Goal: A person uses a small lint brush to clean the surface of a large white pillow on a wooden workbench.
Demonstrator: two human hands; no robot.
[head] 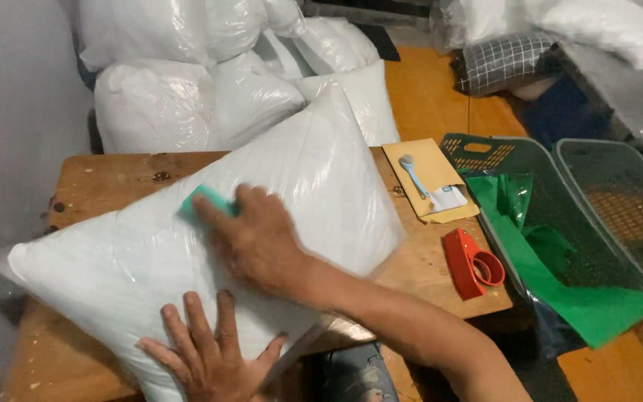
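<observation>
A white pillow in clear plastic wrap (314,186) lies across a worn wooden table (106,179). My left hand (206,357) presses flat on the pillow's near edge, fingers spread. My right hand (258,238) reaches over the pillow's middle and holds a small teal green piece (206,199) against the plastic; most of that piece is hidden under my fingers.
A red tape dispenser (470,262) sits at the table's right edge, beside a brown envelope (429,175) with a light blue tool (413,173) and a white card on it. Dark green baskets (537,156) with green sheets (560,275) stand right. Bagged white pillows (187,97) are stacked behind.
</observation>
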